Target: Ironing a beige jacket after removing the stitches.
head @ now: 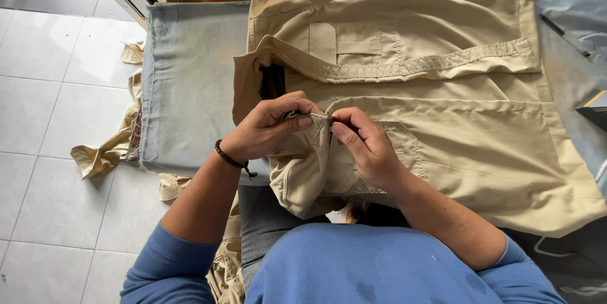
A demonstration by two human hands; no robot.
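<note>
both hands (269, 128) (367, 146) pinch khaki shirt (442, 89) hem; on grey board (190, 83)

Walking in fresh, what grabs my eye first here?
A big beige cotton shirt spread over a grey-blue cloth-covered table fills the middle. At its near edge, the left hand and right hand pinch a fold of the fabric together. Crumpled beige fabric scraps lie on the white tiled floor at left.

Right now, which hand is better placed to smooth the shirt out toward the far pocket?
Probably the right hand: it already lies over the spread shirt. The left hand pinches the bunched fold at the shirt's edge, nearer the grey cloth.
</note>
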